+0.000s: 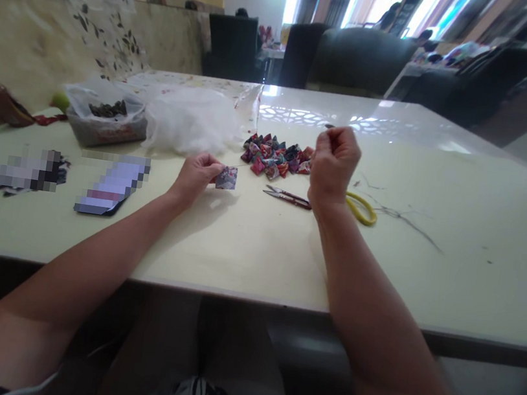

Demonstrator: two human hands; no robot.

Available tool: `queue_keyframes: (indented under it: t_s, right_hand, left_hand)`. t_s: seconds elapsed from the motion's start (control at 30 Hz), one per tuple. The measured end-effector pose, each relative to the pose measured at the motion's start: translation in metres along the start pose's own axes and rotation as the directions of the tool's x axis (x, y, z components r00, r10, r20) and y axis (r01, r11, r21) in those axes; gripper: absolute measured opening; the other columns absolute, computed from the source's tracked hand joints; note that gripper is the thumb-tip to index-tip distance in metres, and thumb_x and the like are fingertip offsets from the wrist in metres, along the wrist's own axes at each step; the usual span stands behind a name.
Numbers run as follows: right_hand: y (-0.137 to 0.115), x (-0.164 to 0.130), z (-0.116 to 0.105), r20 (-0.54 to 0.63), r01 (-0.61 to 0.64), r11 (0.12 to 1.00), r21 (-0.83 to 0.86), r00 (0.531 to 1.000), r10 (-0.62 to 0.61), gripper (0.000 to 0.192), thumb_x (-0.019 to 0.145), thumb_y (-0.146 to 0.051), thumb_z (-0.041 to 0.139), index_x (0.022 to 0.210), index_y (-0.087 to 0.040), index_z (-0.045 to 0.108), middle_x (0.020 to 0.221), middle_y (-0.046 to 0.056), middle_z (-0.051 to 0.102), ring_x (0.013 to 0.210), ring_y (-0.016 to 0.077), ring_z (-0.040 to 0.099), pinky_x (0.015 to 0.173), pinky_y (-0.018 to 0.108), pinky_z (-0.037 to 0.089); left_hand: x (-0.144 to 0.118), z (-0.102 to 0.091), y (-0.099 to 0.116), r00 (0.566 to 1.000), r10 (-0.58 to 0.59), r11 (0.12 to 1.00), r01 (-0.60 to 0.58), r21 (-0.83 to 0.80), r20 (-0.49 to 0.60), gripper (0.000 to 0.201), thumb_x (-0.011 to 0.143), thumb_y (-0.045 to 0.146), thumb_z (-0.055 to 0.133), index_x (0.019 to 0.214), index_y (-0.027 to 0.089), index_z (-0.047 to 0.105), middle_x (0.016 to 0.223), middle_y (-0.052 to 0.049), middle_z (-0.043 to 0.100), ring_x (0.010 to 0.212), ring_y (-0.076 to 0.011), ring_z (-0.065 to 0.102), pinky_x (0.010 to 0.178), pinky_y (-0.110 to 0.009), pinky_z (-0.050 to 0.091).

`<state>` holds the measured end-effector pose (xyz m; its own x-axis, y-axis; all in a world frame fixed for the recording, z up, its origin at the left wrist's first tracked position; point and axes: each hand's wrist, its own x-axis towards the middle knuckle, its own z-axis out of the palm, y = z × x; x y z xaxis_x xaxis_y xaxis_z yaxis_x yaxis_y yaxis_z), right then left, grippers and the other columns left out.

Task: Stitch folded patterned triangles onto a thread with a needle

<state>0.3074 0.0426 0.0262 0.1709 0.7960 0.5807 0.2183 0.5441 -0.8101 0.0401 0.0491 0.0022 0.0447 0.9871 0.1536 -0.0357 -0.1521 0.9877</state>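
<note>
My left hand (197,174) pinches a small patterned fabric piece (226,178) just above the cream table (255,255). My right hand (333,163) is raised in a fist to the right of it, fingers closed on something thin, apparently a needle with thread; a faint thread runs from the fabric toward it. Behind the two hands lies a pile of several small stuffed fabric pieces (276,155) in red and dark prints. Scissors (288,196) with a yellow handle (362,208) lie on the table under my right wrist.
A heap of white stuffing (191,119) and a plastic bag over a box of dark scraps (104,115) sit at the back left. Blurred flat items (113,184) lie at left. Loose threads (407,219) trail at right. Dark chairs (361,57) stand beyond the table.
</note>
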Motion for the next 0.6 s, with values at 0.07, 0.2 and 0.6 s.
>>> queue_keyframes:
  t_s: [0.07, 0.2, 0.6]
  right_hand:
    - [-0.002, -0.007, 0.011, -0.043, -0.038, 0.999, 0.017, 0.998, 0.039, 0.022, 0.098, -0.039, 0.067, 0.084, -0.022, 0.062, 0.083, 0.003, 0.058, 0.081, 0.0164, 0.060, 0.069, 0.032, 0.056]
    - [-0.006, -0.026, 0.040, 0.056, -0.312, 0.948, 0.069, 0.949, 0.309, 0.028, 0.089, -0.030, 0.075, 0.070, -0.021, 0.057, 0.070, 0.000, 0.052, 0.068, 0.0128, 0.053, 0.067, 0.032, 0.057]
    - [-0.023, -0.044, 0.059, 0.412, -0.512, 0.856, 0.073, 0.797, 0.441, 0.030, 0.076, -0.040, 0.089, 0.071, -0.017, 0.069, 0.073, 0.000, 0.064, 0.069, 0.0106, 0.058, 0.065, 0.026, 0.056]
  left_hand:
    - [-0.001, 0.001, 0.002, 1.000, 0.012, 1.000, -0.012, -0.014, 0.019, 0.020, 0.070, 0.024, 0.081, 0.068, 0.016, 0.062, 0.067, -0.001, 0.064, 0.062, -0.0119, 0.061, 0.066, -0.028, 0.055]
    - [-0.005, 0.003, 0.004, 0.996, 0.034, 0.999, -0.033, -0.019, 0.084, 0.023, 0.070, 0.028, 0.083, 0.070, 0.016, 0.064, 0.067, -0.001, 0.066, 0.062, -0.0119, 0.061, 0.066, -0.027, 0.054]
    - [-0.011, 0.005, 0.004, 0.968, 0.112, 0.994, -0.107, -0.036, 0.225, 0.020, 0.074, 0.031, 0.082, 0.074, 0.016, 0.069, 0.071, -0.002, 0.070, 0.065, -0.0134, 0.063, 0.070, -0.030, 0.055]
